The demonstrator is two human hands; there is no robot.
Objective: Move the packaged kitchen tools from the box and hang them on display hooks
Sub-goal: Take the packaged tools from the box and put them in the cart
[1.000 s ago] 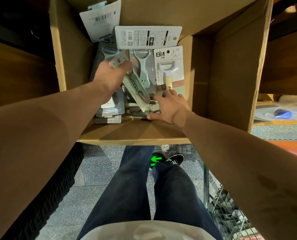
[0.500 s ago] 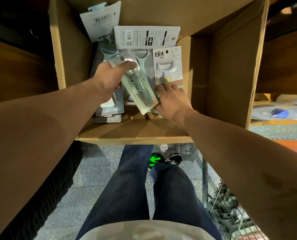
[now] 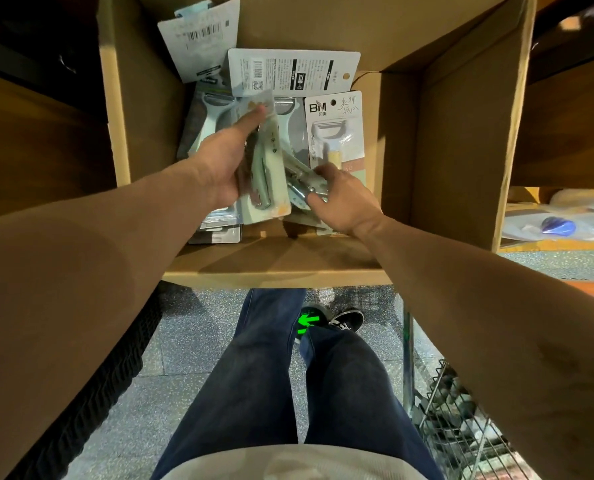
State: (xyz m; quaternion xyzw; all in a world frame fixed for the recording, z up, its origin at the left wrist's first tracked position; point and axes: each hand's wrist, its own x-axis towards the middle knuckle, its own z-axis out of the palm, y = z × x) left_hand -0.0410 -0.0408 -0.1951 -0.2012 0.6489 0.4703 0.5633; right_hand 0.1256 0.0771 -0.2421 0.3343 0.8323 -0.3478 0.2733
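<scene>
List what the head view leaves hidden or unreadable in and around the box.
- Display hooks: none in the head view; outside the frame.
- Metal tool pack: the right hand grips it and covers most; type unclear.
- Stack of packs under the left hand: count hidden by that hand and its green-handled pack.
- White back card: print too small to read.

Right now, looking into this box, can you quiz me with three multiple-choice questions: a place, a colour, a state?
1. Where is the BM peeler pack? A) on a hook B) in the cardboard box C) on a shelf
2. The floor arrow is: A) red B) blue C) green
3. The left hand is: A) holding a packaged tool B) empty C) pointing
Answers: 1B, it lies inside the box walls; 2C, bright green by the shoes; 3A, it grips one.
</scene>
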